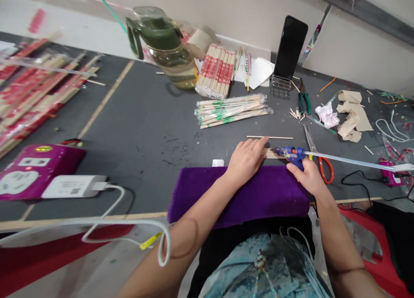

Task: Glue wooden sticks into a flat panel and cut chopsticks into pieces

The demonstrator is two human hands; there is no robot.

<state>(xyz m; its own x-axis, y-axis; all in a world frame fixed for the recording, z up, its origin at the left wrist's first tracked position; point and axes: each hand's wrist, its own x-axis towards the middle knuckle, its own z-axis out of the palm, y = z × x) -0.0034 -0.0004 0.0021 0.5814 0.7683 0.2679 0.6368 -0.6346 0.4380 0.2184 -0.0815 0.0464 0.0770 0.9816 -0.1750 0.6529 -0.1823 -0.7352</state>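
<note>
Nearest you, at the front edge of the grey worktop, lies a plush purple cushion. To its left, a white cable loops down from a white adapter plugged into a purple power strip.

Just past the cushion, your left hand rests palm down on a small row of thin wooden sticks. Its fingers lie close together on top; their undersides are hidden, so you cannot tell whether they grip. Your right hand has its fingers wrapped round the handle of a blue glue gun. The nozzle points left, at the right end of the row; whether it touches the wood is too small to tell. A long, clear glue stick juts from the gun's back.

Red-handled scissors lie just beside the gun, and 1 loose stick lies just beyond your left hand. Farther off are green-marked packets, green-handled pliers and crumpled paper.

Farthest, near the wall, are a red-marked bundle, a green-lidded pitcher and a dark-screened phone leaning upright in a wire stand.
</note>
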